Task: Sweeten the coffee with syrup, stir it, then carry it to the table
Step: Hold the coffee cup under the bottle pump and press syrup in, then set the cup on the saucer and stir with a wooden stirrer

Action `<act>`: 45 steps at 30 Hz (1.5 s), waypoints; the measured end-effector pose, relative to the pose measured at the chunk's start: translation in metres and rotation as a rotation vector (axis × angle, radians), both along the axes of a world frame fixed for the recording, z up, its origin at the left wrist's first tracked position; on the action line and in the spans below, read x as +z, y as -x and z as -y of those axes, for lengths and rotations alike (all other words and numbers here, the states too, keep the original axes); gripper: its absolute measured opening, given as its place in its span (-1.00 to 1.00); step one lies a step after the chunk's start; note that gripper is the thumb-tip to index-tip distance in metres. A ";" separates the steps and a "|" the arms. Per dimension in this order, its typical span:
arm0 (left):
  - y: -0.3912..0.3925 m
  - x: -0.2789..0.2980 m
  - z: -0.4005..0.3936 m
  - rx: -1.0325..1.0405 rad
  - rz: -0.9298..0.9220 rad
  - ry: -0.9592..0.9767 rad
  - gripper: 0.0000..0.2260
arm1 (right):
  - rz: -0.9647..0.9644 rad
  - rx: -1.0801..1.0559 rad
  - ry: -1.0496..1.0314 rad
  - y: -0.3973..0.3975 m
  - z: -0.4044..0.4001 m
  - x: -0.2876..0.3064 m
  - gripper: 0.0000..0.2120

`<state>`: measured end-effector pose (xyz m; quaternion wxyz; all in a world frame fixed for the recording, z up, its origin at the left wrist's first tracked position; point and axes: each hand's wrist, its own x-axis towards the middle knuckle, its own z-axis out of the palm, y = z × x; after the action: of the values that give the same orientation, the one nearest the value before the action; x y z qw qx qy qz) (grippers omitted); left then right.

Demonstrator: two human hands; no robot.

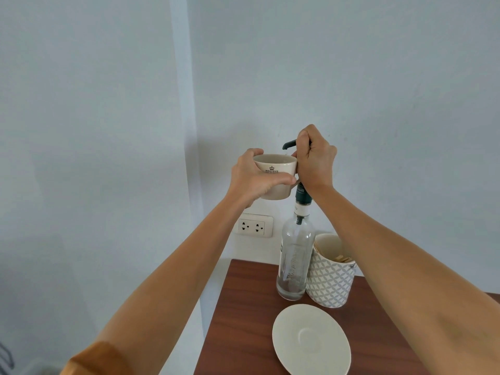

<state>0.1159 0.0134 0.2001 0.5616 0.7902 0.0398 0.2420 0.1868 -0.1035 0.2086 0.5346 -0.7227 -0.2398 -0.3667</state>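
My left hand (pixel 251 180) holds a cream coffee cup (pixel 276 171) up in the air, its rim just under the dark pump spout (pixel 289 144). A tall clear glass syrup bottle (pixel 295 261) stands on the brown wooden table (pixel 243 320), and its pump top is wrapped in my right hand (pixel 315 158), fingers closed around it. The inside of the cup is hidden from here. A cream saucer (pixel 311 338) lies bare on the table in front of the bottle.
A patterned grey-white container (pixel 331 280) with wooden sticks inside stands right of the bottle, touching or nearly touching it. A wall socket (pixel 253 226) sits on the white wall behind. The table's left edge drops off near the wall corner.
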 end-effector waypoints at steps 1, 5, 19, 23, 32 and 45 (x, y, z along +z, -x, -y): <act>0.000 0.000 0.000 0.003 -0.002 -0.002 -0.14 | -0.003 -0.003 0.008 0.000 0.000 0.000 -0.80; 0.001 -0.001 -0.001 0.011 -0.004 -0.016 -0.14 | -0.030 0.016 0.016 0.006 0.002 0.000 -0.80; 0.022 -0.002 0.009 -0.008 -0.007 -0.021 -0.07 | -0.134 0.008 0.039 0.041 0.033 -0.008 -0.57; 0.025 0.000 0.009 -0.025 0.008 -0.012 -0.05 | -0.114 -0.091 0.003 0.053 0.034 -0.028 -0.73; 0.053 -0.033 0.028 -0.089 -0.016 -0.046 0.00 | -0.405 0.204 -0.105 0.088 0.054 -0.071 -0.59; 0.080 -0.150 0.066 -0.328 -0.056 -0.094 -0.26 | -0.684 0.416 -0.167 0.122 0.121 -0.166 -0.67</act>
<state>0.0362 -0.0526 0.0505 0.5548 0.8179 -0.0855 0.1266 0.0651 -0.2246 0.0422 0.7031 -0.6931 -0.1589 -0.0074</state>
